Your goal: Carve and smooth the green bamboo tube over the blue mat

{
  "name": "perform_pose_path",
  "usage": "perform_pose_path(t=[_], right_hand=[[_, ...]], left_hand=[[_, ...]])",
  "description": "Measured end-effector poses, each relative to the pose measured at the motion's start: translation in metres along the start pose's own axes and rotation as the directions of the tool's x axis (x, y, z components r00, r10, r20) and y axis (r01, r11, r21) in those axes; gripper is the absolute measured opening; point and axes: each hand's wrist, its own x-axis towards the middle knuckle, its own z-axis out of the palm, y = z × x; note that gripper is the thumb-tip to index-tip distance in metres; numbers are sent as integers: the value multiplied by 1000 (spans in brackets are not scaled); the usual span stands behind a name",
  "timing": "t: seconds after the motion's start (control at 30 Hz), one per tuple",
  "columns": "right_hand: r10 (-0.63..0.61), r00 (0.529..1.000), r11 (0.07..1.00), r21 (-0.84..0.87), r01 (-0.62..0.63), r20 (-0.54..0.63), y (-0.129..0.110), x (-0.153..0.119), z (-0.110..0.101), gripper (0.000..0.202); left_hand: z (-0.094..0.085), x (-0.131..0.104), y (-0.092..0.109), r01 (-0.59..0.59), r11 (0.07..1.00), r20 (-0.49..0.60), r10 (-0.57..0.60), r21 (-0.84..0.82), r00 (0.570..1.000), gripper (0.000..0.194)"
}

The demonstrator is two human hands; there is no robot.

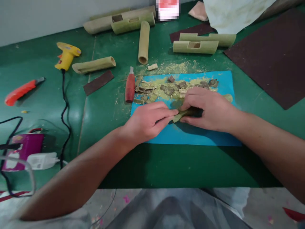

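Over a blue sheet [190, 136], my left hand [152, 122] and my right hand [206, 109] meet. Both are closed on a small greenish piece [179, 116], thin and slightly folded, pinched between the fingertips. A dark area lies under my right hand's fingers; I cannot make out what it is. Just beyond my hands, scraps of sandpaper [168, 90] and greenish shavings and dust are spread across the sheet. A red-handled chisel [130, 87] lies at the sheet's left edge, blade pointing away from me.
Cut bamboo tubes [143, 43] lie along the back. Brown sandpaper [274, 57] covers the right side. At the left are a yellow glue gun [66, 56] with a black cord, an orange cutter [22, 92], a purple box [28, 146] and a white adapter [43, 161].
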Motion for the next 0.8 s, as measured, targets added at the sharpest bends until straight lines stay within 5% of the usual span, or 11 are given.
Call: perform_pose_path(t=[0.8], right_hand=[[-9,1000,1000,11,9,-8,5,2,2,18]], left_hand=[[-1,-2,3,-2,995,41,-2,103,999,30]])
